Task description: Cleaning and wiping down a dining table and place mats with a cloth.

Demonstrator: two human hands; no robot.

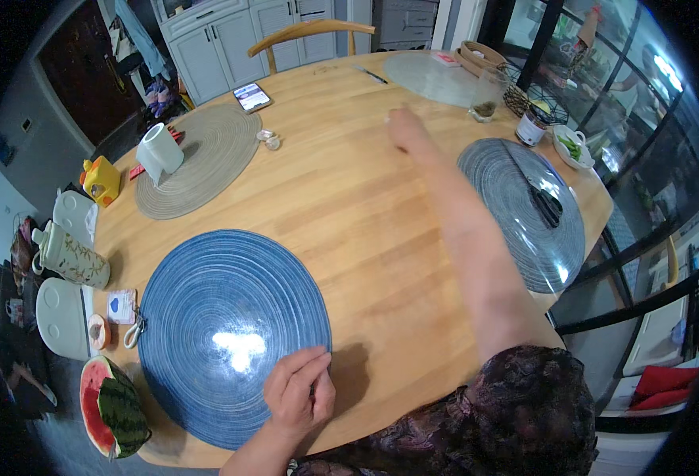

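My left hand (302, 385), its fingers curled together, is over the lower right rim of a round blue placemat (230, 297). Nothing is visible in its grasp. My right arm stretches across the wooden table (355, 238). At its end, my right hand (406, 128) is low over the far part of the tabletop, fingers bent and slightly blurred. A small pale spot shows at its fingertips, too small to make out. Beyond this hand lies a slim dark pen-like object (371, 74). Right of my arm, a round grey-blue placemat (498, 178) bears a long black-handled object (545, 205).
A cut watermelon (120, 410), half a peach (99, 331), scissors (134, 333) and a patterned pitcher (78, 262) stand left. Farther back are a paper roll (160, 152) and a phone (252, 97). A glass (486, 98), jar (530, 128) and wire basket (536, 101) stand far right.
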